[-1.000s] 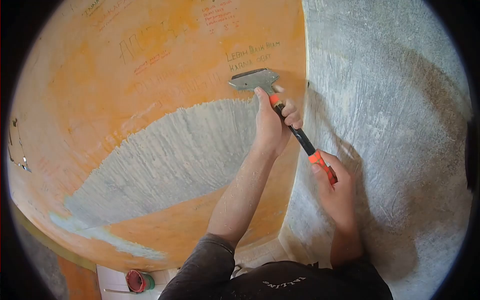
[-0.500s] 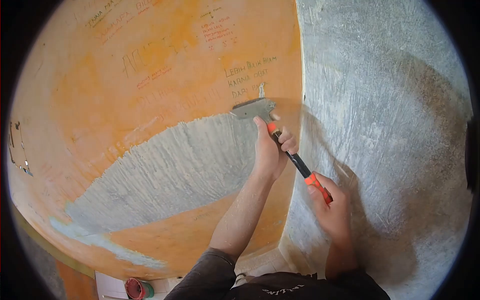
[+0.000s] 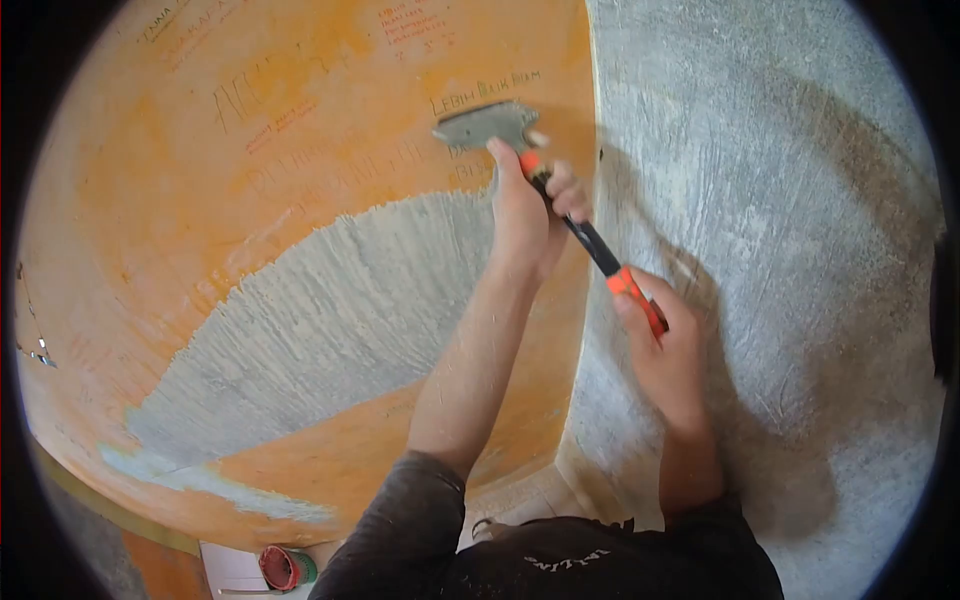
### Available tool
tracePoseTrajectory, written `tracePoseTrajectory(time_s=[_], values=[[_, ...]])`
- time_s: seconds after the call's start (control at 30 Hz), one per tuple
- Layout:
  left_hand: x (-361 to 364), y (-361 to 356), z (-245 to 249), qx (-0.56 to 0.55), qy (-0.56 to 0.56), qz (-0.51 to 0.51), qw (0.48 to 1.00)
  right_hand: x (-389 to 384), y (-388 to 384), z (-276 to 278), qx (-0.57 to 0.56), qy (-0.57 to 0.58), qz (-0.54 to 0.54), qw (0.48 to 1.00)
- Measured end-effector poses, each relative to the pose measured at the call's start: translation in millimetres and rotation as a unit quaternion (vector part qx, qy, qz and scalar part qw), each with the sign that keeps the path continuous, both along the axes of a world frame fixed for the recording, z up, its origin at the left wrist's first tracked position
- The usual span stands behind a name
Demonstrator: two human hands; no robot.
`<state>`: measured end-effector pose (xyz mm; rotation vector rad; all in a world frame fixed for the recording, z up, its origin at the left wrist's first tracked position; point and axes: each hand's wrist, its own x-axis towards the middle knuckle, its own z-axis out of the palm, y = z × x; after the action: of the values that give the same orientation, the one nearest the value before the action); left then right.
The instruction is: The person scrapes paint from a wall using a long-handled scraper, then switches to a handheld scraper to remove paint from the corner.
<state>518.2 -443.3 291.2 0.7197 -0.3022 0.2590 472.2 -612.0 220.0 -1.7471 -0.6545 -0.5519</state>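
Observation:
A long-handled scraper (image 3: 487, 124) with a wide grey head lies over the handwriting on the orange painted wall (image 3: 350, 90). My left hand (image 3: 530, 215) is wrapped round the upper shaft, its thumb stretched up toward the head. Lower down, my right hand (image 3: 668, 345) grips the orange and black end of the handle. Below the scraper head spreads a bared grey patch (image 3: 330, 300) with a ragged upper edge and streaks running down it.
A rough grey wall (image 3: 780, 250) meets the orange one at a corner on the right. A red and green bucket (image 3: 287, 568) stands on the floor at the lower left, beside a thin stick. Pale tiles show below my arms.
Both hands have moved up with the scraper. Its head has gone from the grey patch's top edge to higher on the orange paint, over the writing. The view has shifted slightly.

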Motion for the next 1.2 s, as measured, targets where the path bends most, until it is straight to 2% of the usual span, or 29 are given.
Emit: tracePoseTrajectory(time_s=[0.03,0.1,0.13,0.17,0.27,0.4,0.5,0.57,0.6,0.67,0.7,0.73,0.77,0.8,0.83,0.9,0.93,1.07,1.17,1.2], values=[[-3,0,5,0.019,-0.019,0.014,1.0,-3,-1,-4,-0.002,0.004,-0.002,1.0],[4,8,-21,0.038,-0.028,-0.008,0.999,-6,-4,-13,-0.017,0.014,0.0,1.0],[1,6,-39,0.001,-0.001,-0.015,1.0,-13,-9,-20,-0.039,0.062,0.0,0.997],[-3,4,-55,-0.035,0.024,-0.021,0.999,-18,-13,-34,-0.036,0.053,0.002,0.998],[-18,4,-91,-0.027,0.059,-0.001,0.998,-23,-9,-77,-0.018,0.048,0.027,0.998],[-28,16,-148,-0.03,0.066,-0.023,0.997,-32,-7,-115,-0.076,0.08,0.047,0.993],[-40,18,-154,-0.027,0.064,0.002,0.998,-32,-7,-144,-0.089,0.069,0.08,0.99],[-43,18,-156,0.035,0.091,0.025,0.995,-32,-7,-163,-0.047,0.189,0.142,0.97],[-46,16,-150,0.031,0.093,0.027,0.995,-29,-5,-167,-0.05,0.192,0.143,0.97],[-48,10,-126,0.051,0.108,0.038,0.992,-23,-1,-169,0.108,0.317,0.313,0.889],[-45,9,-117,0.048,0.112,0.039,0.992,-21,1,-168,0.106,0.322,0.313,0.888],[-41,10,-107,0.057,0.09,0.011,0.994,-17,4,-166,0.193,0.387,0.43,0.793],[-34,10,-98,0.065,0.065,-0.017,0.996,-11,6,-165,0.273,0.438,0.532,0.671],[-27,11,-89,0.064,0.067,-0.016,0.996,-1,8,-171,0.273,0.443,0.588,0.619],[-18,11,-80,0.085,0.066,-0.022,0.994,2,9,-165,0.272,0.444,0.588,0.618],[-5,11,-67,0.106,0.066,-0.026,0.992,9,16,-153,0.34,0.473,0.631,0.513],[0,10,-61,0.106,0.068,-0.009,0.992,14,17,-149,0.337,0.469,0.625,0.525],[2,8,-67,0.128,0.09,0.055,0.986,22,16,-148,0.325,0.465,0.64,0.519],[6,9,-70,0.144,0.084,0.066,0.984,20,19,-150,0.319,0.475,0.623,0.533],[7,10,-64,0.144,0.084,0.066,0.984,22,21,-141,0.306,0.473,0.605,0.563]])
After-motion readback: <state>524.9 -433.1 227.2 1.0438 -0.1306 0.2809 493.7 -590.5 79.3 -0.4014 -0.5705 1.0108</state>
